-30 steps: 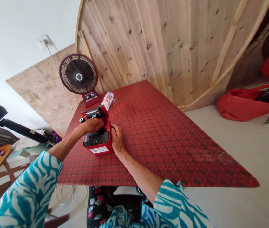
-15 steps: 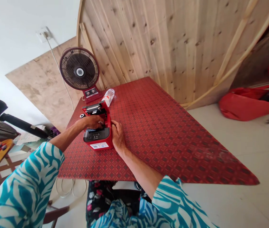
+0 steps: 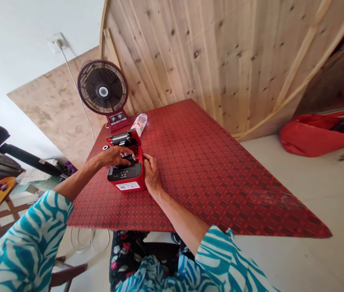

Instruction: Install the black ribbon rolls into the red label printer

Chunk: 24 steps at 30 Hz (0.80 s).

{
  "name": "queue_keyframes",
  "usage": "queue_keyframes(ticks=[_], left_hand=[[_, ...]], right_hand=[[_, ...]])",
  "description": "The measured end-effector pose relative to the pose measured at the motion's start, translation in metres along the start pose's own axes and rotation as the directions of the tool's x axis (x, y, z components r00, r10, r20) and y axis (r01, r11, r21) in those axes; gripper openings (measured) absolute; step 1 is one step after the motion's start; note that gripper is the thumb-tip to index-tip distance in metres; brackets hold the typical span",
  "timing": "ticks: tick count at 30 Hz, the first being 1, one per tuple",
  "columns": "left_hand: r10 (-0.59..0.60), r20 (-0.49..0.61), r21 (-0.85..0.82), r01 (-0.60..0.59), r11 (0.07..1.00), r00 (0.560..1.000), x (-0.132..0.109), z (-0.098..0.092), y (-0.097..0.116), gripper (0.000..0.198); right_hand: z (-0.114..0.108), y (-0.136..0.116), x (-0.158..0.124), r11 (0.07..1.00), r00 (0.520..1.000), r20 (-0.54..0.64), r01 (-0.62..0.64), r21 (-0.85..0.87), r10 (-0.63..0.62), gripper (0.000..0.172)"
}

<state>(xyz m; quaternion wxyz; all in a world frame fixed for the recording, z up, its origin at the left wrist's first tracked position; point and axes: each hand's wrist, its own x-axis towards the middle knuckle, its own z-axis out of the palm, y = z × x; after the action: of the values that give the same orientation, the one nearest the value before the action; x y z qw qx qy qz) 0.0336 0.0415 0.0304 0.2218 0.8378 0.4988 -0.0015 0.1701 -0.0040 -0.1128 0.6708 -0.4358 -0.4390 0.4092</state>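
1. Reaching into the open red printer (image 3: 139, 175), the left hand (image 3: 114, 157) sits over its well, with the fingers (image 3: 122, 154) curled across a dark roll (image 3: 131, 159). They seem to pinch it, though the thumb's position is hidden.
2. Clasping the printer's right side, the right hand (image 3: 152, 173) has its fingers (image 3: 149, 161) pressed together against the red casing.
3. Sitting on the table (image 3: 208, 178), the printer is near the far corner, with its lid (image 3: 121, 140) raised away from the person. A white sticker (image 3: 128, 186) marks its near face.
4. Lying just left of the lid, a small black-and-white spool (image 3: 105, 147) rests on the table.
5. Lying on its side just beyond the printer, a plastic bottle (image 3: 139, 124) almost touches the lid.
6. Standing at the table's far corner, a desk fan (image 3: 103, 91) is beside the bottle, with its cord running up the wall to a socket (image 3: 56, 42).
7. Covering both forearms to the wrists' distance, teal-and-white sleeves (image 3: 22, 247) enter from below, above floral trousers (image 3: 126, 259).
8. Resting on the floor at right, a red bag (image 3: 314, 140) is well apart from the table.
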Motion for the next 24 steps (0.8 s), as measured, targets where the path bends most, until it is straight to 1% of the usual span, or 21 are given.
queue_keyframes(ticks=[4,6,8,10,12,15,17,19,21,24], left_hand=[[0.031,-0.031,-0.214,-0.037,0.976,0.999,-0.007,-0.002,0.001,0.036],[0.035,-0.038,-0.353,-0.046,0.934,0.999,-0.013,-0.004,0.002,0.036],[0.013,-0.081,-0.493,-0.051,0.869,0.997,-0.022,-0.009,0.003,0.038],[-0.032,-0.173,-0.580,-0.075,0.811,0.984,-0.034,-0.017,-0.001,0.042],[-0.100,-0.265,-0.622,-0.090,0.778,0.959,-0.047,-0.025,-0.010,0.045],[-0.238,-0.324,-0.697,-0.061,0.714,0.916,-0.066,-0.029,-0.030,0.047],[-0.340,-0.328,-0.754,-0.027,0.656,0.881,-0.076,-0.023,-0.046,0.047],[-0.413,-0.312,-0.780,0.018,0.626,0.856,-0.084,-0.009,-0.062,0.047],[-0.436,-0.281,-0.768,0.072,0.636,0.855,-0.088,0.008,-0.079,0.047],[-0.437,-0.239,-0.695,0.162,0.701,0.867,-0.088,0.034,-0.105,0.048]], right_hand=[[-0.001,0.003,0.000,1.000,1.000,0.005,0.011,-0.003,-0.011,0.032],[-0.001,0.004,0.000,1.000,1.000,0.003,0.008,-0.003,-0.008,0.033],[-0.001,0.005,0.000,1.000,1.000,-0.001,0.009,-0.006,-0.009,0.033],[-0.001,0.006,0.001,1.000,1.000,-0.001,0.015,-0.008,-0.015,0.034],[-0.001,0.007,0.001,1.000,1.000,0.000,0.015,-0.002,-0.015,0.033],[-0.002,0.009,0.001,1.000,1.000,0.000,0.012,0.007,-0.012,0.033],[-0.003,0.009,0.000,1.000,1.000,0.008,0.006,0.008,-0.007,0.033],[-0.004,0.010,0.000,1.000,1.000,0.022,-0.003,0.006,0.003,0.033],[-0.006,0.010,0.000,1.000,0.999,0.030,-0.016,0.005,0.016,0.035],[-0.008,0.009,-0.001,0.999,0.999,0.025,-0.038,0.008,0.037,0.037]])
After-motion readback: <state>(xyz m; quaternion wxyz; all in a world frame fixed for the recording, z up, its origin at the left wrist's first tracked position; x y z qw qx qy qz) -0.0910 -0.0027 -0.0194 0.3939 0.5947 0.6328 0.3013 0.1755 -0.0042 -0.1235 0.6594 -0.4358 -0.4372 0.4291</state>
